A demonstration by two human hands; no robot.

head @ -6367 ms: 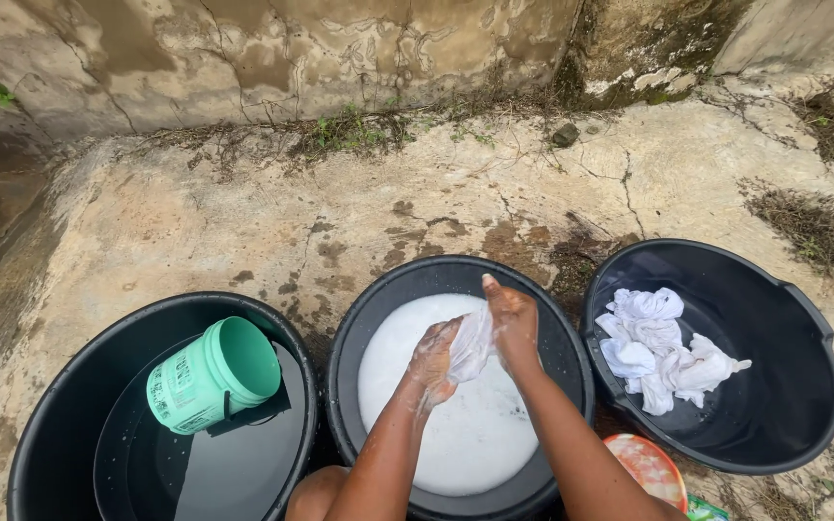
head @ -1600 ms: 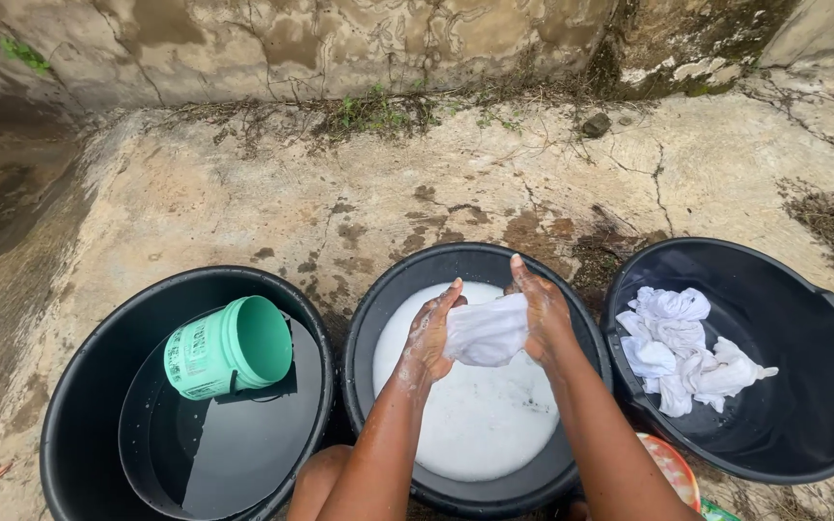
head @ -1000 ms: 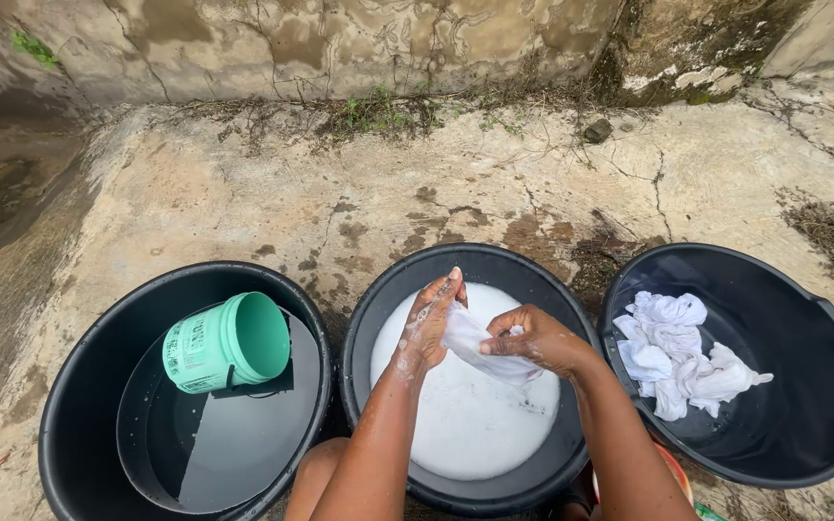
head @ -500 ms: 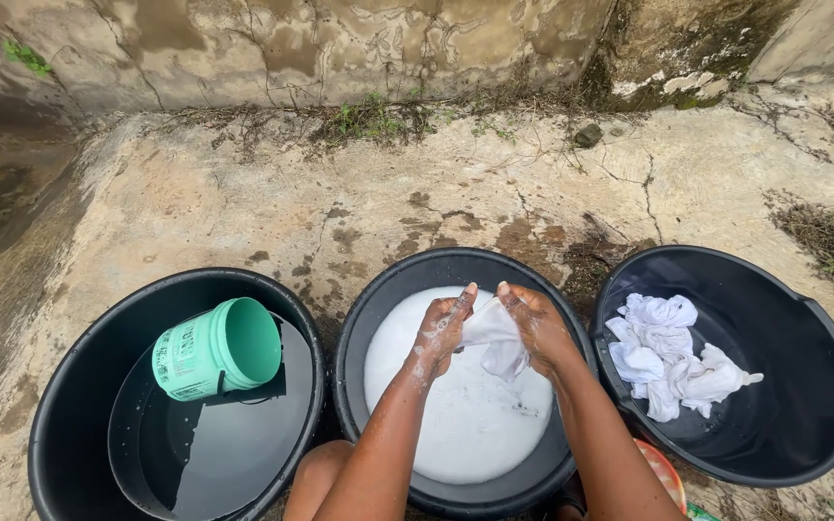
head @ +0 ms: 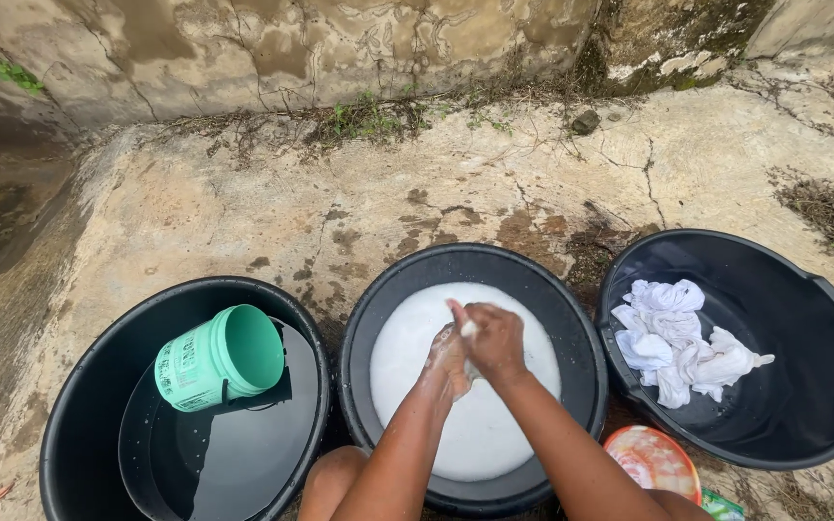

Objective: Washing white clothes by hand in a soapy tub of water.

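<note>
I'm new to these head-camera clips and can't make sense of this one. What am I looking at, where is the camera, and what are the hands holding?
The camera sits on a person's head and looks down at their own bare arms. On the cracked concrete ground stand three black tubs. The middle tub holds white soapy water. Over it, the left hand and right hand are pressed together around a small white cloth, mostly hidden between them. The left tub holds clear water with a green bucket lying on its side. The right tub holds a pile of white cloths. An orange-rimmed bowl sits near the bottom edge.
</note>
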